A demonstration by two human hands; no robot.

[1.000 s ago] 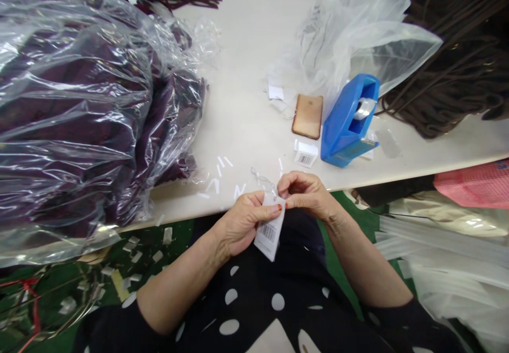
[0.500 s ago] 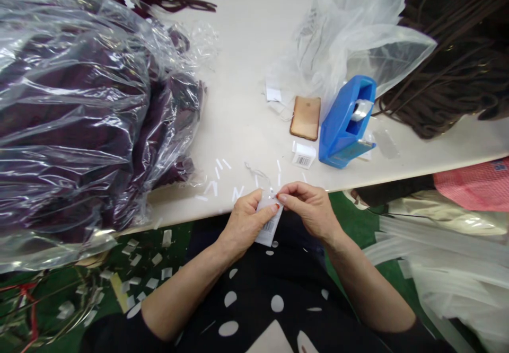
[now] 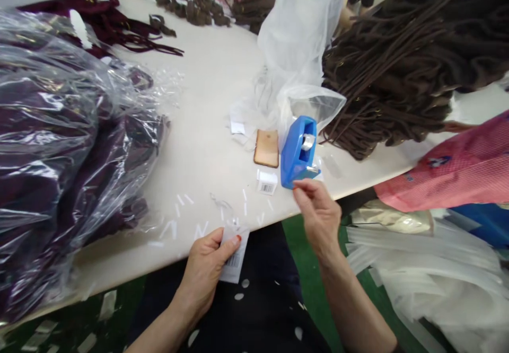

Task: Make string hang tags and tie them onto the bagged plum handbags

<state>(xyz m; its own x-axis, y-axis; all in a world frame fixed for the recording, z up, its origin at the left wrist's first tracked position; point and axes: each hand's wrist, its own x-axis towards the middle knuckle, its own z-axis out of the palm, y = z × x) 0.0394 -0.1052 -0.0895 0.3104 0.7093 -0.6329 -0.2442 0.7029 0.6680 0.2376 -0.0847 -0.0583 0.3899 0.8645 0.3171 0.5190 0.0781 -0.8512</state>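
Observation:
My left hand [image 3: 207, 263] pinches a white barcode tag [image 3: 234, 260] in a small clear sleeve, thumb across its face, at the table's front edge. A thin string lies on the table above the tag. My right hand [image 3: 318, 210] is apart from the tag, just in front of the blue tape dispenser [image 3: 293, 154]. Its thumb and forefinger are drawn together; what is between them, if anything, I cannot make out. Left of the dispenser stands a small folded stack of white barcode labels [image 3: 266, 182], with a brown phone [image 3: 266, 148] lying behind it.
Plastic-wrapped dark purple goods [image 3: 47, 146] cover the table's left side. Dark brown corded goods [image 3: 397, 67] are heaped at the right, beside a translucent bag [image 3: 302, 29]. White paper strips [image 3: 169, 229] lie scattered near the front edge. A pink mesh cloth [image 3: 445, 167] hangs at the right.
My right hand has left the tag and moved right to the tape dispenser. My left hand still holds the tag. The view has turned, showing more of the table's far and right side.

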